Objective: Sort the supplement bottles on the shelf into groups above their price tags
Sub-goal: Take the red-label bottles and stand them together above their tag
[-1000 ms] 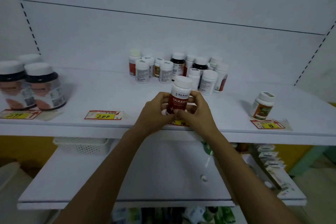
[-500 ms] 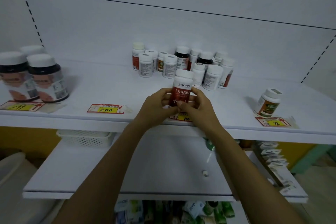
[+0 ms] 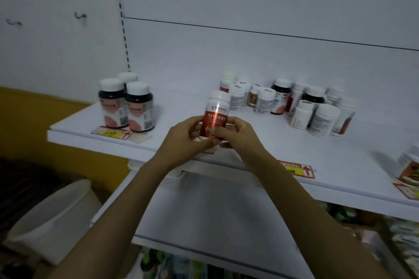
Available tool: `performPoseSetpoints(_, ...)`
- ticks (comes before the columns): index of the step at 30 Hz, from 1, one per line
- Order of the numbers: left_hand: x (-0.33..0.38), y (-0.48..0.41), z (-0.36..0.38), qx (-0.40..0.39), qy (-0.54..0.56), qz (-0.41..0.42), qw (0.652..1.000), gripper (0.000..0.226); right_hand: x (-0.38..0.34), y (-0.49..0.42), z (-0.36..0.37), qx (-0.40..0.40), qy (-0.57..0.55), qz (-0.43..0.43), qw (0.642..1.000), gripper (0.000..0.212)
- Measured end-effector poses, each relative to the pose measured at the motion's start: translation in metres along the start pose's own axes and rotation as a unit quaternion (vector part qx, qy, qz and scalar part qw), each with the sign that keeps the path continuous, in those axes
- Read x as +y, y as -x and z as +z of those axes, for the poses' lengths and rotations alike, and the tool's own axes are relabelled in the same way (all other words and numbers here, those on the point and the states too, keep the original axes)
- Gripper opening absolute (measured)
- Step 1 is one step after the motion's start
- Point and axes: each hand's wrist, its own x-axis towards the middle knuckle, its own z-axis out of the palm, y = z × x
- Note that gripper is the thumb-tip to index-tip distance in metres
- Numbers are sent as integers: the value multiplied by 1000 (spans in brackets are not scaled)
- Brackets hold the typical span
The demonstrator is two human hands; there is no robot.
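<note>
I'm reading the left hand (image 3: 184, 137) and right hand (image 3: 235, 133) as closing together on the red-labelled bottle (image 3: 215, 118), gripping its lower half upright just above the shelf (image 3: 260, 142) front edge, between the dark jars (image 3: 127, 104) and the mixed cluster (image 3: 290, 102). It's looking like rigid, light, glossy plastic, so I'm judging mid-label the surest hold. Both forearms are reaching up and forward, wrists converging, thumbs facing me.
</note>
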Motion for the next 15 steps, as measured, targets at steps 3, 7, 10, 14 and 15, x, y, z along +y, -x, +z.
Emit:
performPoseSetpoints(3, -12, 1, -20, 24, -7, -5, 1000, 67, 2, -12, 24, -11, -25, -6, 1000, 52)
performPoseSetpoints(7, -28, -6, -31, 27, -53, -13, 998, 70, 7, -25, 42, -5, -3, -29, 1000, 54)
performPoseSetpoints(10, -40, -12, -32, 27, -91, -20, 995, 67, 15, -32, 51, 16, 62, -64, 996, 56)
performPoseSetpoints(14, -49, -16, -31, 26, -107, -28, 994, 69, 21, -38, 56, 30, 132, -100, 986, 61)
performPoseSetpoints(15, -50, -17, -31, 27, -115, -23, 993, 69, 22, -38, 57, 31, 142, -104, 984, 61)
